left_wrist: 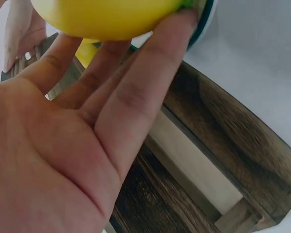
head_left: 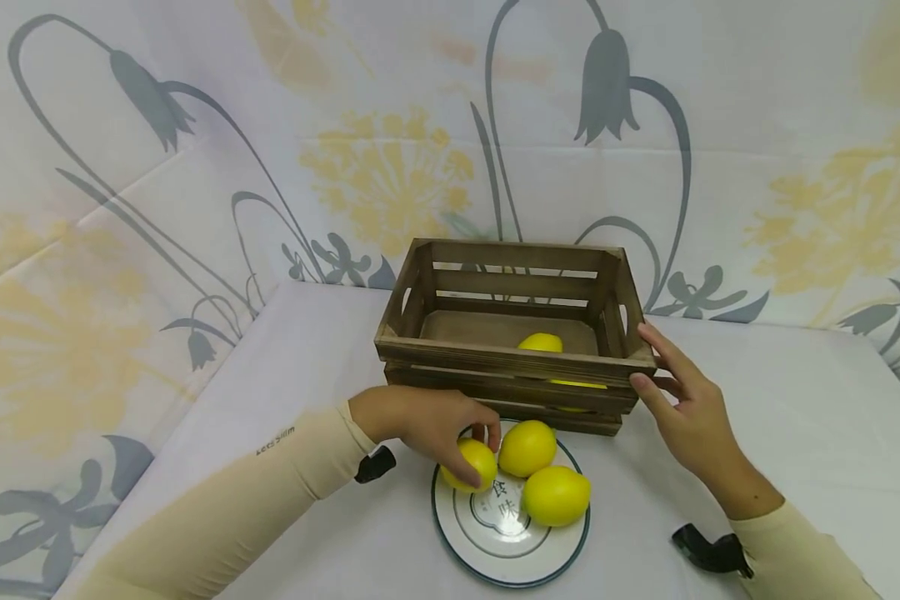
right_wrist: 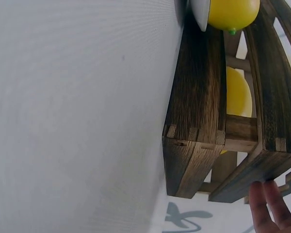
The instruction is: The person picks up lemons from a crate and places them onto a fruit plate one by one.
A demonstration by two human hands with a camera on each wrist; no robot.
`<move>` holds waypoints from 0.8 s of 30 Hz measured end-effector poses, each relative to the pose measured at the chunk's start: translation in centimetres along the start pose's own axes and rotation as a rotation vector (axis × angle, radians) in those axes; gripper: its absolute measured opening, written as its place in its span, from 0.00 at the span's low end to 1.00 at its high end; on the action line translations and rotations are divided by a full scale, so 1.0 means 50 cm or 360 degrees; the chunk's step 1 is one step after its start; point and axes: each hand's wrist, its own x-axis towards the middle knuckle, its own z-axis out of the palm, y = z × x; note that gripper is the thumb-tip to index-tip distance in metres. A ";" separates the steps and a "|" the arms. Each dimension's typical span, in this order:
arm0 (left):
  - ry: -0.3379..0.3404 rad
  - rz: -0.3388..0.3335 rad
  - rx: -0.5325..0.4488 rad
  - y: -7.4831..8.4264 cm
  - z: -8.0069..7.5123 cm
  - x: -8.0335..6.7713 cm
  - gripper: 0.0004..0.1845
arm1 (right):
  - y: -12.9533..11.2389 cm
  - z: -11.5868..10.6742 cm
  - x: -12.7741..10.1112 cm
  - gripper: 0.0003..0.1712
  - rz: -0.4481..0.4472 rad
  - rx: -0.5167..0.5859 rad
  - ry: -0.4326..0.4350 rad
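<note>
Head view shows the left hand (head_left: 437, 422) with thumb and fingers curled round a yellow, oval lemon (head_left: 477, 465) at the far left rim of a round white plate (head_left: 495, 557) edged in dark blue-green. Two more yellow lemons (head_left: 557, 497) lie toward its far and right edges. The right hand (head_left: 688, 421) rests fairly straight fingers on a brown slatted wooden crate (head_left: 487, 355), near its front right corner. Yellow fruit (head_left: 541, 342) shows inside.

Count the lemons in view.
5: one lemon held by the left hand over the plate, two lemons resting on it, two more partly visible inside the wooden crate; others may be hidden there.
</note>
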 end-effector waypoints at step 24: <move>0.0343 0.0139 0.0047 -0.010 0.052 -0.023 0.23 | 0.002 0.005 -0.003 0.38 -0.0031 0.0014 0.0020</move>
